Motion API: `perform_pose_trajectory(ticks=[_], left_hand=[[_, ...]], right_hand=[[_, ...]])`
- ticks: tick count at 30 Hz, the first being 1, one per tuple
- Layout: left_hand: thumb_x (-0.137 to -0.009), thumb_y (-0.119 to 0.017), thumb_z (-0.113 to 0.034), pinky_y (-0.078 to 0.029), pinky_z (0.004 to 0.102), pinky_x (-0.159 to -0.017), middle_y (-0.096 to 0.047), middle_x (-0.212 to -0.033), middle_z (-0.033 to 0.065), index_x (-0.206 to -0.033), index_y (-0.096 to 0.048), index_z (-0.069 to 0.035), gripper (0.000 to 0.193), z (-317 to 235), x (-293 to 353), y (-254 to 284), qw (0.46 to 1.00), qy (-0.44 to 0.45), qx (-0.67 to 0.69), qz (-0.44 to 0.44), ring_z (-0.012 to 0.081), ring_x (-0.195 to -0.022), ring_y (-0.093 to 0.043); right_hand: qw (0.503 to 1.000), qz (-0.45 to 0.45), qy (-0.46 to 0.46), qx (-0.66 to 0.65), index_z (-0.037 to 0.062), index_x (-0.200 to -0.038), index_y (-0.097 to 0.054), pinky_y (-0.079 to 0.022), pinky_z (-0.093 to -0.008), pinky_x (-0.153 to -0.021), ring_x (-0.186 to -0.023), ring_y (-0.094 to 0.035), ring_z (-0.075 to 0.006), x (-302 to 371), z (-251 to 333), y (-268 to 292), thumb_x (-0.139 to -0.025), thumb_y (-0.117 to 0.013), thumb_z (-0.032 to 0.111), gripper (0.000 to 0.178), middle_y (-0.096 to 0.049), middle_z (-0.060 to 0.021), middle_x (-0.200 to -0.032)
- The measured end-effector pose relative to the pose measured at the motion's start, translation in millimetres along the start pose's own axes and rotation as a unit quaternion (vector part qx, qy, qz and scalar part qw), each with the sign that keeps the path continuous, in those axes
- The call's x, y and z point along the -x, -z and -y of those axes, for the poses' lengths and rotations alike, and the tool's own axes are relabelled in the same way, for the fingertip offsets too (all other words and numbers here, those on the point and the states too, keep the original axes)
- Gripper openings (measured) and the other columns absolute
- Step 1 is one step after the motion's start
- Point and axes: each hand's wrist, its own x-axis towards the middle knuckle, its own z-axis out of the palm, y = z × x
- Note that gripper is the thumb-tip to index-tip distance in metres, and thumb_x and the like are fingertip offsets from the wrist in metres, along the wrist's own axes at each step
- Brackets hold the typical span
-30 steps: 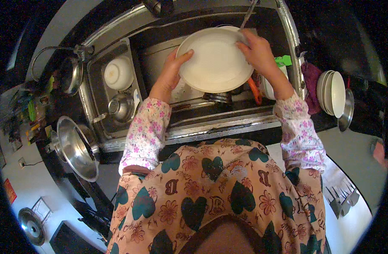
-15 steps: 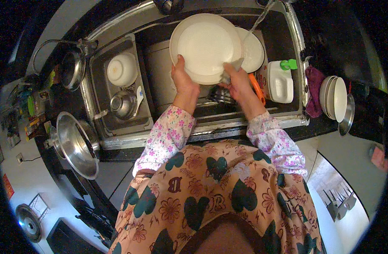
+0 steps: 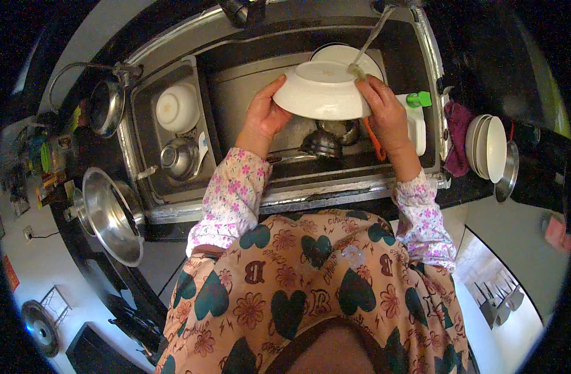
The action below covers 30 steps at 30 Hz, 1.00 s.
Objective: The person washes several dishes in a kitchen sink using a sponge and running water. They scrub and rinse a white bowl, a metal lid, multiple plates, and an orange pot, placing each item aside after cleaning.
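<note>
A white plate [image 3: 319, 93] is tilted over the large sink basin, its underside and foot ring facing up. The plate's left rim is gripped by my left hand [image 3: 265, 112], thumb on top. My right hand [image 3: 385, 112] closes on its right side, with a small pale scrubbing cloth [image 3: 358, 70] at the fingertips, partly hidden. Running water [image 3: 375, 37] falls onto the plate beside that cloth. Another white plate [image 3: 344, 55] lies in the basin behind the held one. Below it sit metal bowls [image 3: 321, 144] and an orange handle [image 3: 375, 142].
In the left basin are a white bowl [image 3: 177, 108], a metal bowl [image 3: 178, 157] and a white-handled utensil [image 3: 202, 148]. A white bottle with green cap [image 3: 418, 100] stands at right, near a purple cloth [image 3: 458, 137] and stacked white bowls [image 3: 496, 149]. A metal basin [image 3: 114, 215] is at left.
The held plate has flipped from its inner face to its underside. It has moved slightly right and lower, under the water. My right hand has shifted right and up along its rim.
</note>
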Motion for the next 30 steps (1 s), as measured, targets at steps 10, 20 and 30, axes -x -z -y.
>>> perform_pose_trajectory(ticks=[10,20,30], left_hand=[[-0.082,-0.059,-0.002,-0.049,0.0358,-0.087,-0.054,-0.118,0.0121,-0.124,-0.040,0.000,0.046,14,10,-17,0.971,-0.074,-0.217,0.072,0.0231,-0.104,-0.057],[-0.069,-0.074,-0.003,-0.044,0.0348,-0.090,-0.058,-0.114,0.0082,-0.120,-0.047,-0.003,0.058,27,41,-44,0.936,-0.095,-0.323,0.108,0.0187,-0.103,-0.056],[-0.067,-0.075,-0.004,-0.046,0.0336,-0.087,-0.058,-0.111,0.0076,-0.120,-0.046,-0.004,0.060,29,36,-41,0.906,-0.106,-0.403,0.076,0.0189,-0.100,-0.056]], right_hand=[[0.981,0.021,-0.113,-0.157,0.0040,-0.118,-0.047,-0.037,-0.0409,-0.098,-0.113,-0.046,-0.0364,-8,30,19,-0.065,-0.062,0.000,0.055,-0.050,-0.0188,-0.119],[0.995,0.086,-0.048,0.014,0.0044,-0.120,-0.049,-0.035,-0.0417,-0.097,-0.113,-0.048,-0.0314,-89,-14,-27,-0.090,-0.039,0.019,0.035,-0.053,-0.0165,-0.119],[0.965,0.135,-0.220,-0.046,0.0149,-0.093,-0.066,-0.039,-0.0419,-0.092,-0.104,-0.054,-0.0304,-126,34,-17,-0.083,-0.047,0.030,0.026,-0.062,-0.0109,-0.101]])
